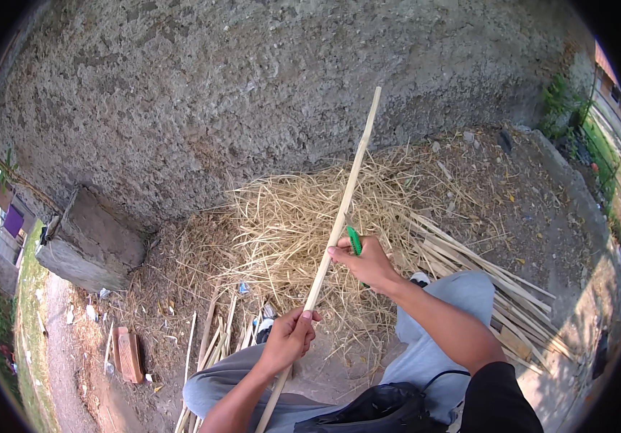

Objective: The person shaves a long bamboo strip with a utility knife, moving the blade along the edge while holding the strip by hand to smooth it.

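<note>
A long pale strip of wood or cane (347, 198) slants up and away from my lap, with a slight bend near its far end. My left hand (289, 342) is closed around its lower part, thumb on top. Higher up, my right hand (369, 264) grips a green-handled knife (354, 241) against the strip, its thumb touching the strip's side. The knife's blade is hardly visible. Below and behind the strip lies a wide heap of pale curled shavings (281, 224).
Several long strips (519, 307) are stacked on the ground at my right, and more strips (218, 339) lie beside my left knee. A rough wall (252, 94) rises behind the shavings. At the left are a concrete block (94, 242) and a reddish brick (129, 355).
</note>
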Motion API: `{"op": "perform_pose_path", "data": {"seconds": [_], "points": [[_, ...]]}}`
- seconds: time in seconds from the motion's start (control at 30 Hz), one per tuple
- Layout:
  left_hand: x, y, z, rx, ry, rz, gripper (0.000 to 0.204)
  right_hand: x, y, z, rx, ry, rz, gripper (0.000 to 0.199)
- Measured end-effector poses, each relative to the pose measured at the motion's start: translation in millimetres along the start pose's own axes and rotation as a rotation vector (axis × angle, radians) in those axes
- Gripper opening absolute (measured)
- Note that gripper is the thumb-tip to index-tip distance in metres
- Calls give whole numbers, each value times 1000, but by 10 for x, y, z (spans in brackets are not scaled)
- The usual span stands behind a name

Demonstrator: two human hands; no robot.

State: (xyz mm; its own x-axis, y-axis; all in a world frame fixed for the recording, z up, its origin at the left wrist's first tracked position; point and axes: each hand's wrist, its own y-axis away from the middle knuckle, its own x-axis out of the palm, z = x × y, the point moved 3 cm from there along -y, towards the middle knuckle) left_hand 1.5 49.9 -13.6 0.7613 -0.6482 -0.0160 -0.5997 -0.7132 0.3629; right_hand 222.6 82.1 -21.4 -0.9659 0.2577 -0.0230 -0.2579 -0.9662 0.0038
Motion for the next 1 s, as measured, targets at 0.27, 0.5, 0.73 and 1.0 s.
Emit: {"op": "perform_pose_path", "data": {"seconds": [0.27,0.5,0.73,1.0], "points": [[21,72,-64,218,-196,-218,24,-28,74,154,-132,209,48,32],[-69,190,-306,-84,142,-39,42,-73,160,459,-163,453,79,46],[-23,260,-202,-122,72,-93,43,179,467,378,-530,684,168,32],[-120,422,5,-170,239,60,40,139,684,548,-558,741,136,35]]}}
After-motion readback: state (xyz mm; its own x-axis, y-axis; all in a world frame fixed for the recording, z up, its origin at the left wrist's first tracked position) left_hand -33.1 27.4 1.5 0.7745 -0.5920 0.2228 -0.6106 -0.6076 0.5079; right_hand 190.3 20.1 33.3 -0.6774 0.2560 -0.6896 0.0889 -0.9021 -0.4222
